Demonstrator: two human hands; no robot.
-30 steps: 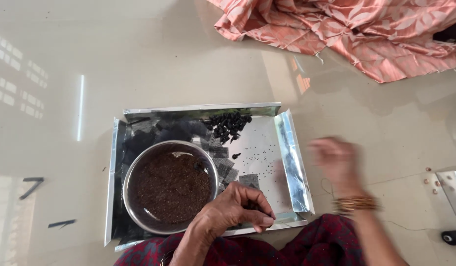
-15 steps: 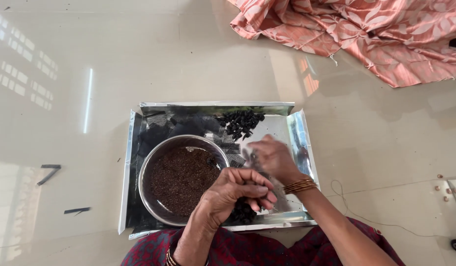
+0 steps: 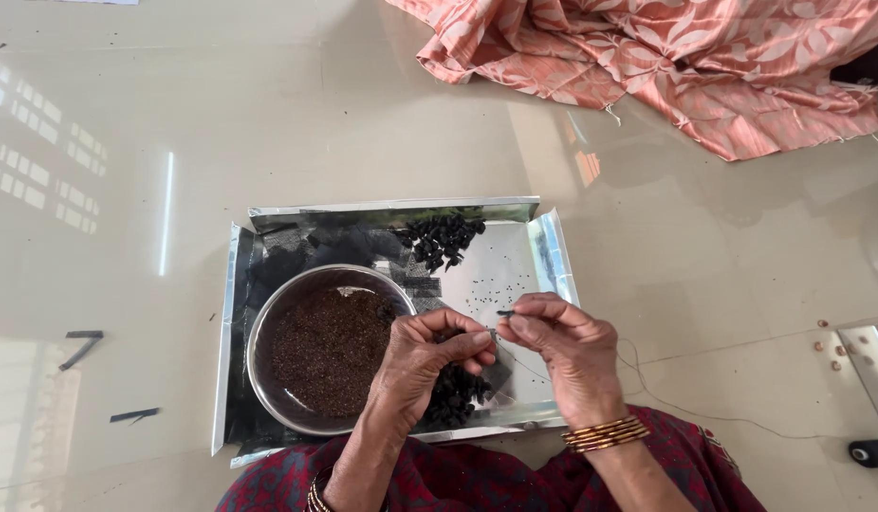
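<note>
Two hands meet over the tray's near half, fingertips almost touching. Your left hand (image 3: 429, 356) is curled narrow, thumb pressed to forefinger as if pinching something too small to make out. Your right hand (image 3: 562, 356) is also pinched shut, holding a small dark bead (image 3: 505, 312) at its fingertips, with a thin thread (image 3: 666, 403) trailing from between the hands, past your right wrist and off across the floor to the right. Gold bangles (image 3: 605, 433) sit on that wrist.

Just under your left hand lies a heap of dark beads (image 3: 458, 396) on the tray, partly hidden by your fingers. Beside it to the left stands a round steel bowl (image 3: 268, 379) filled with fine brown seeds (image 3: 330, 351); your left hand overlaps its right rim. A second heap of dark pieces (image 3: 443, 239) sits near the tray's far edge, well apart from your hands, and a few tiny dark specks (image 3: 491, 284) are scattered on the shiny surface between them.

The tray (image 3: 553, 251) itself is silvery, with folded-up edges, and rests on a glossy beige floor (image 3: 268, 114). Your dark red patterned clothing (image 3: 477, 484) shows at the bottom edge. Farther off, an orange patterned cloth (image 3: 695, 57) is bunched at top right. Two short dark strips (image 3: 78, 346) lie on the floor to the left, and a small black object (image 3: 870, 453) lies at the far right.
</note>
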